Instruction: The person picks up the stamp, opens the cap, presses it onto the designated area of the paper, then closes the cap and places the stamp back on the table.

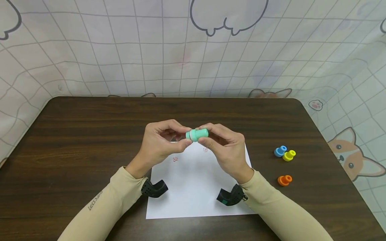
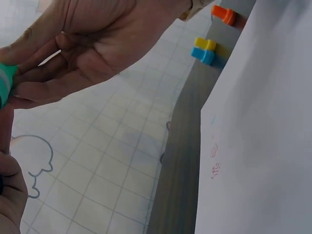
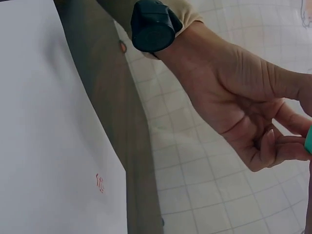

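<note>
In the head view, both hands meet above the paper's far edge, around a small mint-green stamp (image 1: pixel 200 134) lying sideways. My left hand (image 1: pixel 156 142) pinches its left end, by a pale ring, between thumb and forefinger. The right hand (image 1: pixel 227 145) grips the rounded right end between thumb and fingers. Only slivers of the green stamp (image 2: pixel 6 80) show at the left wrist view's edge. Below lies a sheet of white paper (image 1: pixel 196 187) bearing small red prints (image 1: pixel 175 159); the left wrist view also shows a faint blue mark (image 2: pixel 213 119) on it.
To the right on the dark wooden table (image 1: pixel 75 140) stand a blue stamp (image 1: pixel 279 151), a yellow stamp (image 1: pixel 289 155) beside it and an orange stamp (image 1: pixel 284 180) nearer. A white gridded cloth (image 1: pixel 120 53) hangs behind the table. Each wrist wears a black camera mount (image 1: pixel 154 188).
</note>
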Available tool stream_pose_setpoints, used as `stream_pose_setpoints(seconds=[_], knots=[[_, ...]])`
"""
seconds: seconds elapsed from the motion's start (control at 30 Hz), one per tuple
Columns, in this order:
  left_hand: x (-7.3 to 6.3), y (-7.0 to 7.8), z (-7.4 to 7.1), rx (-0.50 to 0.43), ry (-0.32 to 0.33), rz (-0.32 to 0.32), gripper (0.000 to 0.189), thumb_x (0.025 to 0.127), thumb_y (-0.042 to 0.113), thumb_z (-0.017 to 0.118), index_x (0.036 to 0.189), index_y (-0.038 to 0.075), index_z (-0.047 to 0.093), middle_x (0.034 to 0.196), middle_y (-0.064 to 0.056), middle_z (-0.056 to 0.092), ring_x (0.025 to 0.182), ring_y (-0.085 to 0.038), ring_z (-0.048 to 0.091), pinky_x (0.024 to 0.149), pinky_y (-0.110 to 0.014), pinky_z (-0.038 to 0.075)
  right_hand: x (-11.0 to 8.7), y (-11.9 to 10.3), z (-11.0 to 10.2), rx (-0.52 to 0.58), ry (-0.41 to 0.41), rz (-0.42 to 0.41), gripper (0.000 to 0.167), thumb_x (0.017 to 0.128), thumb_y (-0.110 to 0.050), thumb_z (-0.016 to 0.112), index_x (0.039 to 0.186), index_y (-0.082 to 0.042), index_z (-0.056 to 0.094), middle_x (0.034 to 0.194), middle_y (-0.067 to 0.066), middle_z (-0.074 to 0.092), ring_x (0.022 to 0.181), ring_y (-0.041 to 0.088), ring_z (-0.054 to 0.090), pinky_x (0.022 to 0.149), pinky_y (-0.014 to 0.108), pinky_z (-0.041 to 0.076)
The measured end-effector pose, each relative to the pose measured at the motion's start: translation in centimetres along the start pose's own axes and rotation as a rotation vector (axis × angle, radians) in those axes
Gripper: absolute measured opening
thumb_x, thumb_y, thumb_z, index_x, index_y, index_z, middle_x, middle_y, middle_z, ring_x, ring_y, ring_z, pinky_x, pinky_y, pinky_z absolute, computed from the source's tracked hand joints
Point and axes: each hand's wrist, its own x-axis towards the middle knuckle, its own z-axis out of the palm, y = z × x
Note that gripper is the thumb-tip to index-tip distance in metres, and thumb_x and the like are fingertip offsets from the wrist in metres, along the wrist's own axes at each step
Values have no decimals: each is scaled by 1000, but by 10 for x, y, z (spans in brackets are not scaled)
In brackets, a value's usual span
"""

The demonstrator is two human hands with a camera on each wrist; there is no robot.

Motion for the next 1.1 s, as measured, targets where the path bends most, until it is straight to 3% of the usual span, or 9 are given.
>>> stream_pose_setpoints(seconds=[0.13, 0.23, 0.33, 0.47, 0.6, 0.7, 0.87, 1.0, 1.1], knots=[[0, -2, 1, -16, 7, 4, 33, 75, -16, 76, 94, 10, 80, 92, 13, 78, 73, -10, 59, 65, -17, 53, 0, 0, -1, 5, 5, 71, 39, 90, -13, 80, 113, 16, 67, 106, -11, 75, 86, 10, 67, 77, 18, 59], [0, -3, 0, -15, 12, 4, 32, 75, -17, 77, 95, 9, 80, 93, 13, 78, 73, -10, 59, 66, -17, 53, 0, 0, -1, 44, 10, 134, 35, 90, -9, 80, 115, 13, 68, 105, -8, 75, 88, 11, 68, 79, 19, 59], [0, -3, 0, -15, 15, -1, 28, 76, -16, 77, 95, 4, 79, 93, 12, 78, 73, -10, 59, 66, -17, 53, 0, 0, 0, 118, 19, 173, 27, 88, -4, 80, 115, 0, 74, 106, -5, 75, 92, 12, 70, 82, 20, 60], [0, -3, 1, -18, 14, -8, 31, 76, -15, 76, 94, 9, 79, 92, 12, 78, 74, -10, 59, 66, -17, 53, 0, 1, 1, 197, 30, 194, 31, 87, -1, 80, 112, -19, 76, 109, -4, 76, 97, 13, 72, 86, 21, 61], [0, -3, 1, -17, 11, -16, 33, 76, -15, 76, 93, 13, 79, 93, 12, 78, 74, -10, 60, 66, -17, 54, -1, 2, 1, 230, 30, 213, 32, 88, 1, 78, 112, -21, 75, 110, -4, 75, 95, 12, 70, 79, 18, 58], [0, -3, 0, -12, 12, -19, 27, 76, -15, 75, 93, 6, 77, 93, 11, 78, 74, -10, 60, 66, -17, 54, 0, 0, 2, 232, 28, 226, 32, 89, 0, 78, 113, -21, 74, 111, -4, 74, 93, 11, 68, 74, 17, 55], [0, -3, 0, -3, 16, -1, 24, 76, -16, 75, 93, 0, 76, 93, 12, 78, 73, -10, 60, 66, -17, 54, 2, -2, 3, 226, 42, 240, 28, 90, -2, 78, 111, -20, 74, 110, -3, 74, 97, 11, 71, 84, 19, 60], [2, -1, 0, -15, 30, 7, 34, 75, -17, 75, 92, 13, 79, 93, 12, 78, 73, -10, 59, 66, -17, 53, 3, -4, 2, 230, 55, 246, 27, 90, -1, 78, 110, -19, 74, 110, -3, 75, 98, 12, 73, 89, 23, 62], [3, 1, -1, -16, 42, 2, 29, 75, -17, 74, 92, 6, 78, 92, 12, 78, 73, -10, 59, 65, -16, 52, 4, -4, 1, 235, 61, 251, 28, 90, -1, 77, 111, -19, 74, 110, -3, 75, 98, 11, 74, 89, 25, 63]])
